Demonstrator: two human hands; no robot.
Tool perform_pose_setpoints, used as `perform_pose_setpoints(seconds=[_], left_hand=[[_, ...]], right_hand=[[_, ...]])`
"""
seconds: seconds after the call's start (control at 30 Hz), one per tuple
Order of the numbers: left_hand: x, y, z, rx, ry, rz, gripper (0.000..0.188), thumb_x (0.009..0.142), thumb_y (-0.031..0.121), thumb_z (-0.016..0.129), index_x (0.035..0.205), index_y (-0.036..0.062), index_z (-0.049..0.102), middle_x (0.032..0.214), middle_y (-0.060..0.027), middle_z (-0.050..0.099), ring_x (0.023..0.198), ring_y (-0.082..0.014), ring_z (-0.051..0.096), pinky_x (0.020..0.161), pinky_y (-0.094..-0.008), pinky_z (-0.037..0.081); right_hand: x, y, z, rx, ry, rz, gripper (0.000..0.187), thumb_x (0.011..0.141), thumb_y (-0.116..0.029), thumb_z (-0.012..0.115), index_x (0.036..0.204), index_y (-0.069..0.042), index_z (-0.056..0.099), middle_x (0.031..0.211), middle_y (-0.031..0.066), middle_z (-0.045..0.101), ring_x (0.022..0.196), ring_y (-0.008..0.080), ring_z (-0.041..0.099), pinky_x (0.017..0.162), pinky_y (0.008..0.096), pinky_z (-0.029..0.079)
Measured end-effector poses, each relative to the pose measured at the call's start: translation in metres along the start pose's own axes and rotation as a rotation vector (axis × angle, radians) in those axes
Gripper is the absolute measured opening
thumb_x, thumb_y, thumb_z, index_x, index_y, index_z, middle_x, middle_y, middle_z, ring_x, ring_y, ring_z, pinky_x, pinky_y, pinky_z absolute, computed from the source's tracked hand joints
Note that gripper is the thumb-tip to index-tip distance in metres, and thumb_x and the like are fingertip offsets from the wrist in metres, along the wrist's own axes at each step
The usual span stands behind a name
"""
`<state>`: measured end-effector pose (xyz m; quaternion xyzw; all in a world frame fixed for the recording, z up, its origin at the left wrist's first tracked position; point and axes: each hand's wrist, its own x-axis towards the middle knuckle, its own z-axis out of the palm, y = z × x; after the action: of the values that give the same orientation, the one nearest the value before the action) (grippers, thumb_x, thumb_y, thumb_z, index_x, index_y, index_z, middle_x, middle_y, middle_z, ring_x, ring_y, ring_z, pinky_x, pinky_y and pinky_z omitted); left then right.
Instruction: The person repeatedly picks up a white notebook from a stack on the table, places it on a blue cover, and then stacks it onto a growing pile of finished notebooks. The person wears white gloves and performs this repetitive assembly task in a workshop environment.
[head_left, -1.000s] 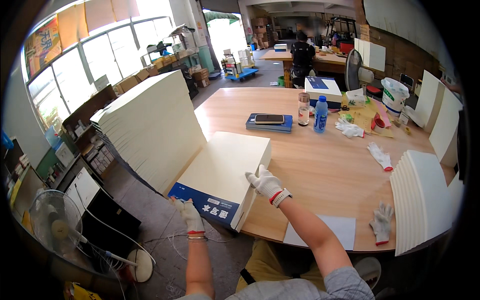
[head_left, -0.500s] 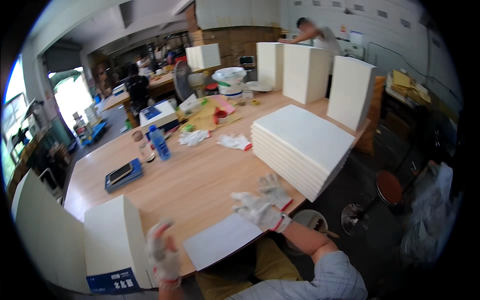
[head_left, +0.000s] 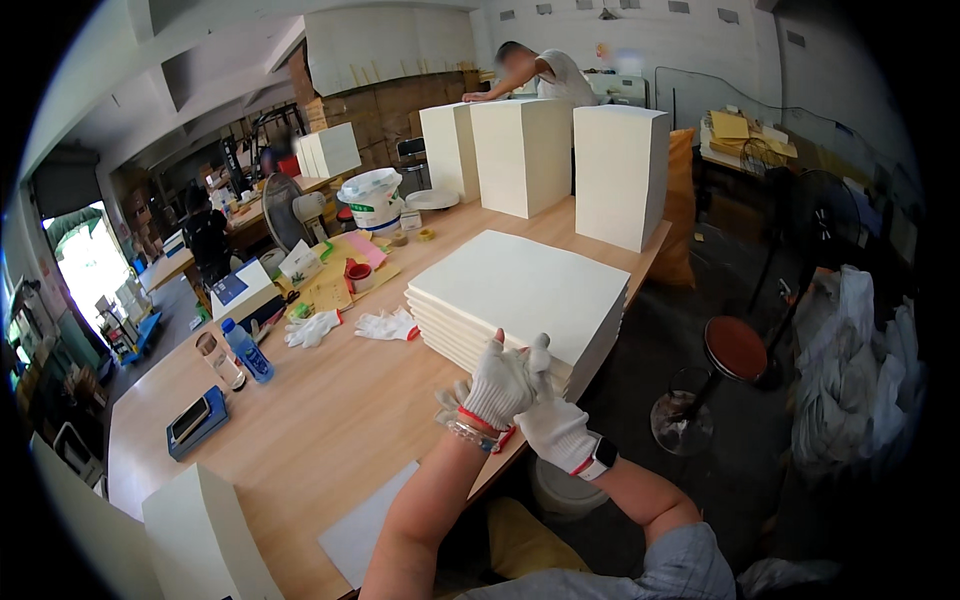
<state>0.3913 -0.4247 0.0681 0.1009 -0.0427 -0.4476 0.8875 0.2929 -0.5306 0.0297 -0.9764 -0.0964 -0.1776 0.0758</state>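
Observation:
My left hand [head_left: 497,388] and my right hand [head_left: 556,432] meet above the table's near edge, both in white knitted work gloves with red cuffs. Bare fingertips show on the left one. Its fingers press against the glove on my right hand, whose fingers point upward, partly hidden. A bracelet circles my left wrist and a watch my right. Under my left hand lies a loose white glove [head_left: 452,401], mostly covered. Just beyond stands a stack of thick white paper blocks [head_left: 520,285]. A white sheet [head_left: 362,525] lies at the table's near edge, partly behind my left forearm.
Tall white paper blocks [head_left: 620,175] stand at the far side; another [head_left: 200,530] is near left. Bottle [head_left: 247,352], phone on box [head_left: 190,420], spare gloves [head_left: 386,325] and bucket [head_left: 371,200] share the table [head_left: 300,410]. A person [head_left: 560,78] leans behind; a stool [head_left: 735,348] stands right.
My left hand has come from the near left across to my right hand, and they now touch. The view has swung right, shifting the table and its things leftward in the picture.

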Motion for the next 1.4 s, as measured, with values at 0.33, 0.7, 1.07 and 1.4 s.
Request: perform_pose_setpoints(seconds=[0.33,0.7,1.07,1.4], left_hand=[[0.057,0.017,0.028,0.207,0.25,0.267,0.048,0.096,0.04,0.05,0.113,-0.0049,0.044,0.11,-0.017,0.051,0.095,-0.0301,0.059,0.085,-0.0415,0.057],[-0.055,0.085,0.019,0.278,0.296,0.518,0.035,0.089,0.0,0.047,0.122,-0.0081,0.04,0.124,-0.0237,0.053,0.114,-0.036,0.056,0.101,-0.0472,0.049],[-0.364,0.098,-0.106,0.632,0.6,0.714,0.055,0.084,-0.006,0.049,0.138,-0.002,0.039,0.124,-0.0158,0.058,0.109,-0.0285,0.062,0.09,-0.041,0.056],[-0.426,0.099,-0.162,0.95,1.189,0.623,0.032,0.085,0.013,0.068,0.11,-0.0045,0.057,0.09,-0.0086,0.065,0.075,-0.0139,0.064,0.062,-0.0285,0.055]], right_hand=[[-0.003,0.002,-0.015,0.082,0.152,-0.029,0.03,0.088,-0.03,0.06,0.09,0.0,0.057,0.143,0.0332,0.031,0.067,0.0339,0.068,0.054,0.0393,0.055],[0.005,0.01,0.025,1.238,0.353,-0.055,0.044,0.096,-0.036,0.05,0.119,0.001,0.053,0.111,0.0183,0.062,0.078,0.024,0.065,0.073,0.0366,0.055],[0.117,-0.072,0.131,1.511,-0.772,-0.069,0.031,0.093,-0.018,0.062,0.115,0.003,0.064,0.102,0.0054,0.069,0.086,0.0095,0.061,0.077,0.0232,0.048],[0.112,-0.139,0.18,1.232,-0.674,-0.025,0.026,0.091,-0.02,0.064,0.105,0.002,0.067,0.091,0.0018,0.069,0.081,0.0079,0.059,0.073,0.0229,0.047]])
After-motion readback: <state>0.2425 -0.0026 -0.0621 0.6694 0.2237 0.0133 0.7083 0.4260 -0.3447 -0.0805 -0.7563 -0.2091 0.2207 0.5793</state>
